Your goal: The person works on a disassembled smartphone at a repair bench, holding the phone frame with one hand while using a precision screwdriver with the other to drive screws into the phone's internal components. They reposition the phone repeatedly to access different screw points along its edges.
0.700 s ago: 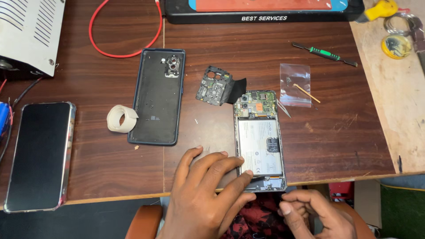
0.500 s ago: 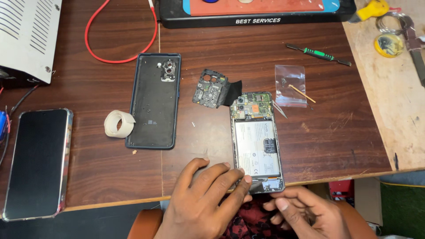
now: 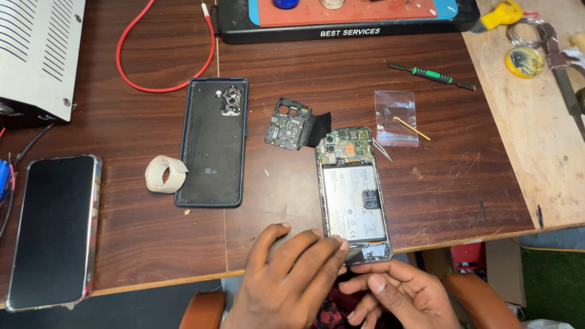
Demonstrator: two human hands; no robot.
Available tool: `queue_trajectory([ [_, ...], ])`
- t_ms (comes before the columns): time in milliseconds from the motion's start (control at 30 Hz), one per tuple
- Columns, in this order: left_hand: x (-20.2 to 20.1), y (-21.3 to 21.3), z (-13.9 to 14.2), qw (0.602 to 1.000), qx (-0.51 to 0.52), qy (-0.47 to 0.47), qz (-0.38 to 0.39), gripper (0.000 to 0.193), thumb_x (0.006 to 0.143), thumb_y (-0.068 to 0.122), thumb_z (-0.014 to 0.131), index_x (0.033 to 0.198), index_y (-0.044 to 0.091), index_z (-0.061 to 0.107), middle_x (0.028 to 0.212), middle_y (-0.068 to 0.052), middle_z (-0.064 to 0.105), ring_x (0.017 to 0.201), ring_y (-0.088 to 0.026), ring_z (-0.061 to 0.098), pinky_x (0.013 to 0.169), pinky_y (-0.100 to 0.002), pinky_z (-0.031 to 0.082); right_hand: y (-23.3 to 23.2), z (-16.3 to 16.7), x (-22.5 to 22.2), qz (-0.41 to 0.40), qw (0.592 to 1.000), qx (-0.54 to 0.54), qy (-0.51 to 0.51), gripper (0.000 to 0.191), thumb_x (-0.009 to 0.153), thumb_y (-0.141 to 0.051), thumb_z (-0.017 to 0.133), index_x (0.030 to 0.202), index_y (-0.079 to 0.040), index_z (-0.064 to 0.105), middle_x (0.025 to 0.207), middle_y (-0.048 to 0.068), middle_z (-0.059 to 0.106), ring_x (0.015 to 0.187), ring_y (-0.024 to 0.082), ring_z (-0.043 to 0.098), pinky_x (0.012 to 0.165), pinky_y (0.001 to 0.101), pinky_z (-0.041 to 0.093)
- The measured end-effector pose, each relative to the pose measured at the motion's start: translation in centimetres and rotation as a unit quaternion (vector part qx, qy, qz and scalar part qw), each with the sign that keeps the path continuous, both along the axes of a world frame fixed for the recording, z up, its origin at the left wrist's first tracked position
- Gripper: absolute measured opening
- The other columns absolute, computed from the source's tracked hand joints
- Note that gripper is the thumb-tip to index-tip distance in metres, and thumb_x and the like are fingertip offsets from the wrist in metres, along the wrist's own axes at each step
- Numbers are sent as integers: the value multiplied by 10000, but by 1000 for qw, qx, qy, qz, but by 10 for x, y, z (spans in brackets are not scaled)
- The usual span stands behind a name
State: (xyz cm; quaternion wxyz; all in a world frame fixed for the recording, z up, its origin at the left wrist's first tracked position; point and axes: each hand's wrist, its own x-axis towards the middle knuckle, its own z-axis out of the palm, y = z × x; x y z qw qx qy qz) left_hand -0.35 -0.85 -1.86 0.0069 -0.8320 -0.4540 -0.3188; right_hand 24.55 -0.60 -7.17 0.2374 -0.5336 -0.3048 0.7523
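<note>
Your left hand (image 3: 291, 277) and right hand (image 3: 396, 294) meet at the bottom centre of the frame, on the lower end of the opened smartphone with its back removed and grey battery and green circuit board showing (image 3: 353, 192). The fingertips of your left hand press on the phone's bottom left corner, pinched against that edge, while your right hand's fingers curl under and beside the bottom edge from the lower right; whether either hand fully clasps the phone you cannot tell, since the fingers cover the contact. The phone lies flat on the dark brown wooden table (image 3: 152, 244), just right of centre, its lower end reaching the table's near edge. Just above and left of it rests a small black inner cover plate with camera holes (image 3: 292, 123), touching the phone's top left corner. Further left lies the detached black back cover, inner side up (image 3: 213, 149), and beside that a small roll of clear tape (image 3: 164, 173). At the far left edge sits a second smartphone with a dark screen facing up (image 3: 55, 231). To the upper right of the opened phone lies a small clear plastic bag (image 3: 396, 119) with a thin wooden stick across it, and beyond it a green-handled screwdriver (image 3: 432, 75). A red cable (image 3: 152, 61) loops in the upper left.
</note>
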Motion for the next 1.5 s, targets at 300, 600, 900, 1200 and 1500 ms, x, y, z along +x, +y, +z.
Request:
queue_trajectory([
  [300, 8, -11, -29, 993, 101, 1, -64, 100, 1042, 244, 691, 1074, 175, 756, 1307, 34, 659, 1232, -127, 589, 1082, -434, 461, -20, -26, 6, -99, 991, 46, 73, 326, 1004, -152, 566, 1078, 145, 678, 745, 231, 738, 642, 283, 735, 559, 383, 620],
  [600, 5, 20, 26, 982, 159, -5, -101, 218, 999, 166, 767, 1214, 206, 759, 1227, 51, 633, 1180, -125, 592, 979, -320, 540, 11, 34, 36, 19, 990, 133, 39, 309, 923, -56, 681, 1200, 81, 700, 1139, 235, 768, 1093, 273, 778, 943, 447, 603],
  [900, 12, 50, 137, 965, -211, -78, -138, 648, 891, 396, 735, 1330, -62, 607, 1082, -230, 699, 1033, -396, 675, 912, -502, 511, 93, 144, 46, 320, 917, 235, 40, 254, 929, -126, 722, 1023, 99, 789, 1075, 192, 730, 958, 243, 703, 826, 386, 552],
  [1200, 16, 55, 111, 772, -557, -273, -140, 416, 927, 302, 720, 1230, 18, 692, 1045, -132, 789, 999, -182, 750, 879, -338, 570, 104, 140, 17, 221, 945, 232, 66, 411, 969, -257, 741, 1173, 98, 705, 988, 140, 718, 926, 178, 628, 796, 333, 554],
  [1500, 22, 30, 73, 648, -549, -520, -96, 440, 932, 100, 687, 1350, -16, 610, 1108, -98, 743, 1023, -115, 673, 910, -317, 555, 65, 110, -5, 10, 917, 396, -44, 345, 934, -72, 707, 1247, 69, 676, 920, 113, 740, 799, 88, 687, 670, 200, 562],
])
